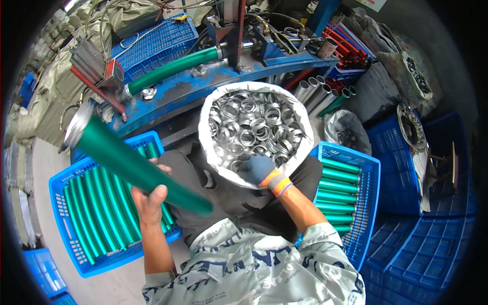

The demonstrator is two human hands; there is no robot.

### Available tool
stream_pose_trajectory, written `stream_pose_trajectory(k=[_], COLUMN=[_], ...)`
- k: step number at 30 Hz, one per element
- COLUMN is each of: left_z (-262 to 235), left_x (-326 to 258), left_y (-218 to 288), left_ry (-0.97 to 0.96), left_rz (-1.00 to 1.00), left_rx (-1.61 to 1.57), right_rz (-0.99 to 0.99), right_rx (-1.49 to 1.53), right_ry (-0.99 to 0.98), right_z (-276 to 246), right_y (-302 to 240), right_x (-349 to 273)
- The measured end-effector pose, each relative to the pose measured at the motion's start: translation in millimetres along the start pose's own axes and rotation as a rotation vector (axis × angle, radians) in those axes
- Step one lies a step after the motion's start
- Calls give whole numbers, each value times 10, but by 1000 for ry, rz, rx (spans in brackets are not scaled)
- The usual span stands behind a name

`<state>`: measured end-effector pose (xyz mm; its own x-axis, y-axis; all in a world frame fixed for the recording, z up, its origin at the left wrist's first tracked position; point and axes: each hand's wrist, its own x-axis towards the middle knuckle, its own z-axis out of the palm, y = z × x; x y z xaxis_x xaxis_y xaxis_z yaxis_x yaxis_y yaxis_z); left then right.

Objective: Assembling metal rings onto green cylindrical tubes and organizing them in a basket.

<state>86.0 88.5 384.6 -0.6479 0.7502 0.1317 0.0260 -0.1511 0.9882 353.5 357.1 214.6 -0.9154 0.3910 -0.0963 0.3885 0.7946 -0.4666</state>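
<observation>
My bare left hand [151,195] is wrapped round a long green metallic tube [129,157], held tilted in front of me. A silver ring-shaped end [79,124] shows at the tube's upper left, blurred by motion. My right hand [258,170], in a dark grey glove with an orange cuff, reaches into the near side of a white sack [205,127]. Many loose silver metal rings [249,119] fill this sack, which stands between my legs. The gloved fingertips are blurred and partly hidden among the rings, so their grip is unclear.
Blue crates of green tubes stand at my left [58,213] and right [373,203]. Ahead, a blue workbench [173,104] carries a clamping machine with another green tube [173,68] in it. Silver tubes [320,96] lean beyond the sack. Stacked blue crates [422,244] line the far right.
</observation>
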Motion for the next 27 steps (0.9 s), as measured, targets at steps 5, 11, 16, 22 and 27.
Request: stream_pose_trajectory(k=[5,11,16,22,27], left_z=[19,110,158,40,69], left_x=[-162,-394,-381,-434,-346], left_y=[-275,-782,-754,-814,-854], left_ry=[205,315,334,365,354], left_rz=[-67,-261,-240,-197,-187], left_rx=[-311,-772,-709,-623,-580], right_rz=[165,141,95,192,255], right_rx=[621,2042,1671,1503,1428], right_ry=[242,188,373,335,234], right_z=[17,-383,-580,-502,-685], right_y=[-4,-451,-776,-764,-714], right_x=[-43,-350,-332,-329,-271])
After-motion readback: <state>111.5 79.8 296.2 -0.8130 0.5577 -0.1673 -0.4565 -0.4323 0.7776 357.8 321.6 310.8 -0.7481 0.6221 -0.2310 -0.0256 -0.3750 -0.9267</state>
